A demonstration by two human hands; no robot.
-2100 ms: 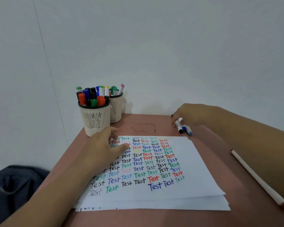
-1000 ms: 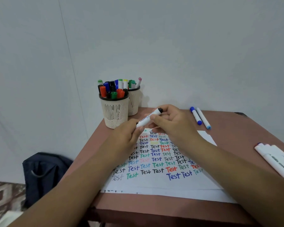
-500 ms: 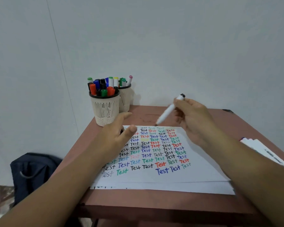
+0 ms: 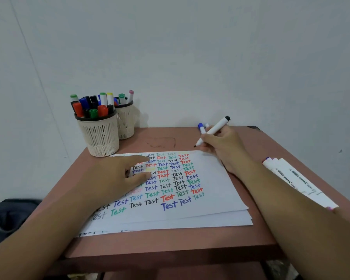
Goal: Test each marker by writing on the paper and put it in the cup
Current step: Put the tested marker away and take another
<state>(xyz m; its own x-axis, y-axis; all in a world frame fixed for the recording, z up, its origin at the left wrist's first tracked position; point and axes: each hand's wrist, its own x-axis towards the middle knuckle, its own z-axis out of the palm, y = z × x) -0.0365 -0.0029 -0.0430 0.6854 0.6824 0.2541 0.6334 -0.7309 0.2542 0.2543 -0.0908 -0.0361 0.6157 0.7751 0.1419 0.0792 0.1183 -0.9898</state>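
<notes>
The left hand (image 4: 117,178) lies flat on the paper (image 4: 210,197), fingers straight, hiding several "Test" words. The right hand (image 4: 222,146) grips an uncapped marker (image 4: 212,130), tip just past the paper's far edge. Behind, 2 mesh cups (image 4: 99,136) hold capped markers on the reddish table (image 4: 170,241) against a white wall (image 4: 190,57).

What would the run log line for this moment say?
right hand: grips uncapped black marker, tip above paper | left hand: flat on paper | cups: full

The right hand (image 4: 222,147) has lowered the uncapped marker (image 4: 212,130) — tip now near the paper's (image 4: 210,190) top edge.
</notes>
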